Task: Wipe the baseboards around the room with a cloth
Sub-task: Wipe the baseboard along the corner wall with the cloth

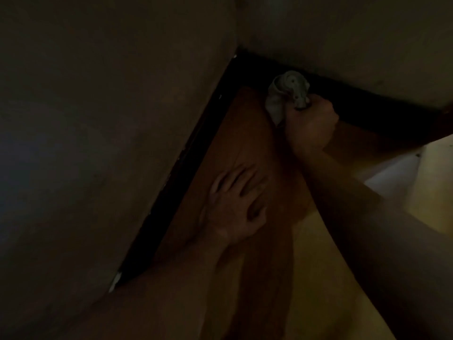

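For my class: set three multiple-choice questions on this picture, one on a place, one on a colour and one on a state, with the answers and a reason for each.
1. Where is the cloth?
A) on a chair
B) against the baseboard near the corner
C) in a bucket

2. What colour is the baseboard?
A) white
B) very dark, near black
C) bright red

3. How does the left hand lie?
A) flat on the floor, fingers spread
B) curled in a fist
C) raised in the air

Answers:
1 B: the right hand grips it bunched against the dark strip.
2 B: it is darker than the walls and floor.
3 A: its fingers are straight on the floor.
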`<state>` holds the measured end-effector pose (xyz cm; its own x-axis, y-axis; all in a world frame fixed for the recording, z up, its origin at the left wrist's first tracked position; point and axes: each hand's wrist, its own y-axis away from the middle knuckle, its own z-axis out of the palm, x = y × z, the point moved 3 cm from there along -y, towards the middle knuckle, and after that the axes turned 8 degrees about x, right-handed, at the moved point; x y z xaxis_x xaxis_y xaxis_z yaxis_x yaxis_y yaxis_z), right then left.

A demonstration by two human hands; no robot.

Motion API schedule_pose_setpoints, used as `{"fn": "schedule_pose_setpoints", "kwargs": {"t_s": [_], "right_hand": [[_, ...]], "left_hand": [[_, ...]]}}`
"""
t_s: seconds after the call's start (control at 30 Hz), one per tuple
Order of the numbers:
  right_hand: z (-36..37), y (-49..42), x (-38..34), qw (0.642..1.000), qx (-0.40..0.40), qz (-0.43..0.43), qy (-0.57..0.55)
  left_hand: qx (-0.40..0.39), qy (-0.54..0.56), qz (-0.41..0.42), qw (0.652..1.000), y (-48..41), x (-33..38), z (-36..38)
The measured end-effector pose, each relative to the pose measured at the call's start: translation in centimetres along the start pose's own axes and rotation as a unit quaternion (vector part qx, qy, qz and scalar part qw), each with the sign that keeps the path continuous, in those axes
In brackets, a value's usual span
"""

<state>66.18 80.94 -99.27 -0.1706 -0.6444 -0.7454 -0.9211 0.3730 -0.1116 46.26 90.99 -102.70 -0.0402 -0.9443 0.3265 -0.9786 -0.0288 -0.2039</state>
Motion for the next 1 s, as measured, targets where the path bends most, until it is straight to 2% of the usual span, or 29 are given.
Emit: {"fn": "schedule_pose_setpoints", "kwargs": {"t_s": [0.1,0.27,0.5,0.7,0.87,1.0], "right_hand": [[-2.5,-0.8,1.7,1.0,0.02,0.007,0.012],[-5.3,-1.6,2.8,0.999,-0.003,0.012,0.043],[-2.6,-1.0,-0.4,0.995,-0.095,-0.007,0.003],[-2.0,-0.7,0.9,0.997,-0.069,0.027,-0.028],[-0.3,-0.8,-0.8,0.996,-0.089,-0.005,-0.021],[-2.9,-1.9,1.5,0.997,-0.079,0.008,-0.016]], "left_hand": [[-0.002,0.012,-0.01,1.0,0.1,0.0,0.0],[-0.024,0.02,-0.018,0.999,0.1,0.2,-0.4],[-0.008,0.005,-0.006,1.0,0.2,0.0,0.0],[0.016,-0.001,-0.002,1.0,0.2,0.2,0.0],[-0.037,-0.008,-0.018,0.999,0.1,0.4,-0.3],[-0.046,-0.014,-0.029,0.998,-0.2,0.8,-0.7]]}}
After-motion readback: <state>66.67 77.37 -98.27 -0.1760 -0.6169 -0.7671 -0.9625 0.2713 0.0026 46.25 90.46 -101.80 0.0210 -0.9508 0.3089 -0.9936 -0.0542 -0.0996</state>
